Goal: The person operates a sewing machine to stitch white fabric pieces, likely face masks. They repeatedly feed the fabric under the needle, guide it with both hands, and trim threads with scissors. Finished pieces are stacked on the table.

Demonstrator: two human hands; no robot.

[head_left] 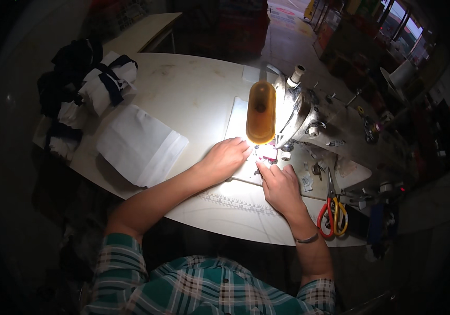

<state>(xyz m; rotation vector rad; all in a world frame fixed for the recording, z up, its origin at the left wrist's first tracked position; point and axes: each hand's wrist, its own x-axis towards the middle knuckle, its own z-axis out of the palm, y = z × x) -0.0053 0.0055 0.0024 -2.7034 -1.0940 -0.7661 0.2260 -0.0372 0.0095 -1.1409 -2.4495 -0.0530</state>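
Observation:
At a white sewing machine, my left hand lies on white fabric left of the lit needle area, its fingers bent and close together at the fabric. My right hand is just in front of the needle area, fingers curled, the index reaching to a small white-and-magenta piece; what its fingertips grip is too small to make out. An amber translucent oval shield hangs over the needle, hiding part of it. A measuring scale runs along the table below my hands.
A stack of white pieces lies on the table to the left, with bundles of navy-and-white fabric behind. Red-and-yellow scissors lie right of my right hand. A side table stands at the back; a walkway runs beyond.

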